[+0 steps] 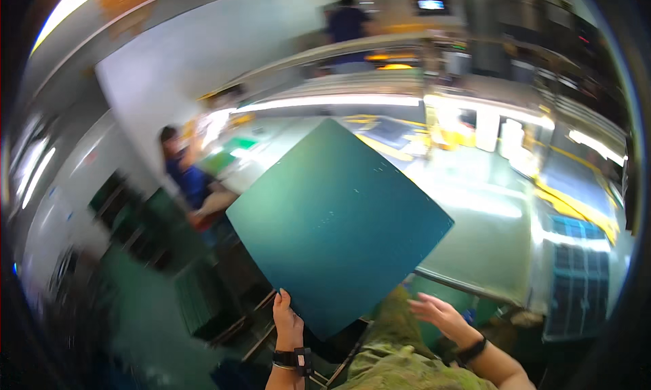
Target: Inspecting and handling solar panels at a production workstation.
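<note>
A large flat teal-green square panel [339, 220] is held up in front of me, turned so one corner points down toward my lap. Small pale scratches or marks show on its face. My left hand [287, 322] grips its lower left edge, thumb on the front and the other fingers mostly hidden behind. To the right of the panel's lower edge, my right hand [437, 314] is apart from it, fingers stretched out and holding nothing. Dark bands circle both wrists.
A long, brightly lit worktable [485, 244] runs across beyond the panel. At the left a seated person [186, 169] works at it; another person [348, 27] is farther back. Dark stacks [203, 298] stand on the floor at left, and a blue gridded rack [580, 275] at right.
</note>
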Demonstrator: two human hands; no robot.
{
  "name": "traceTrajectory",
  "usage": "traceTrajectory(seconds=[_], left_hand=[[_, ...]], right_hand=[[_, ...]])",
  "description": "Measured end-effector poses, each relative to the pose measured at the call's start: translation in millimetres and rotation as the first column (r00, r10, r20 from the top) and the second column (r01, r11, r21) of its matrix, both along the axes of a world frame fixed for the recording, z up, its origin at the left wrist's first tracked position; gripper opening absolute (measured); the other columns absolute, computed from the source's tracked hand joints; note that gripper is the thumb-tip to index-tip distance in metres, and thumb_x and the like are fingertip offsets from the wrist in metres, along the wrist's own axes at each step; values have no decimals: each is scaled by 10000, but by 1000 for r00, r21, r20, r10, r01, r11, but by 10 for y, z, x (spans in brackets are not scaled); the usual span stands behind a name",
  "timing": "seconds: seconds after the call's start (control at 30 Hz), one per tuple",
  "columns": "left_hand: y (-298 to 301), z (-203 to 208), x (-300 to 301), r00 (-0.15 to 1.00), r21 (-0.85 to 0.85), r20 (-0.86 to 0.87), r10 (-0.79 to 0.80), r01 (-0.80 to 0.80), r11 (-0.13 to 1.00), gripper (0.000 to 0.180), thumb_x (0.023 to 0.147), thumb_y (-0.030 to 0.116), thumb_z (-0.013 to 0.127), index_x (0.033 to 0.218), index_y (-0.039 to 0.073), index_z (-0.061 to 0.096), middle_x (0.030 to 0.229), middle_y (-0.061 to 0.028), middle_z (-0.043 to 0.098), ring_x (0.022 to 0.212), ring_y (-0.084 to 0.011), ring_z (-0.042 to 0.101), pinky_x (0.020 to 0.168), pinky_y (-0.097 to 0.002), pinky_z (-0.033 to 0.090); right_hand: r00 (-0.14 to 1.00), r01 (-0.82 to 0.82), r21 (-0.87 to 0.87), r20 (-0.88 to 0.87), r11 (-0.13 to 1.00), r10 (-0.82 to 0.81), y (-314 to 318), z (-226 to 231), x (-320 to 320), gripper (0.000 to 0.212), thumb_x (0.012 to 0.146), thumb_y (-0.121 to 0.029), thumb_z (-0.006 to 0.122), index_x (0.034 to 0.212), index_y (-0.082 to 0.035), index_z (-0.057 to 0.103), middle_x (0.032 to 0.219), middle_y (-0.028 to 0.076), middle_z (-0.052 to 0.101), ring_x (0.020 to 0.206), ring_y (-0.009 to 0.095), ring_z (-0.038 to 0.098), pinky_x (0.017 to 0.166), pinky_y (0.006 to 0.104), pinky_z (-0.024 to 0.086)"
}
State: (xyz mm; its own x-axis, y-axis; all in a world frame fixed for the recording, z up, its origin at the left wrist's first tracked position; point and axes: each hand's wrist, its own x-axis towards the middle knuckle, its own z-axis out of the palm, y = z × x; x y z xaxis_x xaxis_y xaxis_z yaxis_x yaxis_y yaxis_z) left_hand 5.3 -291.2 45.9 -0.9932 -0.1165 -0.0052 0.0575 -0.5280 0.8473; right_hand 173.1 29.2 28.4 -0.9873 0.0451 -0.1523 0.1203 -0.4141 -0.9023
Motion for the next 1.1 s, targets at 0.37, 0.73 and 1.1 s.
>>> traceTrajectory(seconds=[0.37, 0.73, 1.1], left_hand=[[1593, -360, 365, 88, 267, 465, -881, 935, 234, 342, 951, 242, 492, 1228, 43, 464, 1158, -100, 581, 1057, -246, 567, 900, -431, 462], [2299, -582, 672, 185, 229, 557, -810, 903, 364, 229, 930, 206, 537, 1095, 48, 545, 1031, -80, 610, 950, -258, 606, 842, -437, 513], [2292, -199, 445, -273, 289, 640, -718, 952, -104, 396, 959, 298, 467, 1220, 0, 480, 1201, -154, 550, 1085, -274, 560, 896, -394, 480]], right_hand=[[891, 451, -247, 186, 858, -415, 1169, -175, 556, 256, 839, -91, 641, 1059, 30, 590, 999, 102, 630, 840, 198, 611, 756, 325, 502], [672, 22, 969, -196, -245, -714, 1708, 379, 2863, 710, 604, -333, 801, 1219, -109, 524, 1279, 164, 479, 1260, 359, 376, 1039, 498, 291], [625, 390, 727, -659, -565, -417, 1693, 983, 3052, 478, 552, 118, 491, 995, -6, 622, 1032, 173, 643, 1006, 322, 612, 882, 396, 493]])
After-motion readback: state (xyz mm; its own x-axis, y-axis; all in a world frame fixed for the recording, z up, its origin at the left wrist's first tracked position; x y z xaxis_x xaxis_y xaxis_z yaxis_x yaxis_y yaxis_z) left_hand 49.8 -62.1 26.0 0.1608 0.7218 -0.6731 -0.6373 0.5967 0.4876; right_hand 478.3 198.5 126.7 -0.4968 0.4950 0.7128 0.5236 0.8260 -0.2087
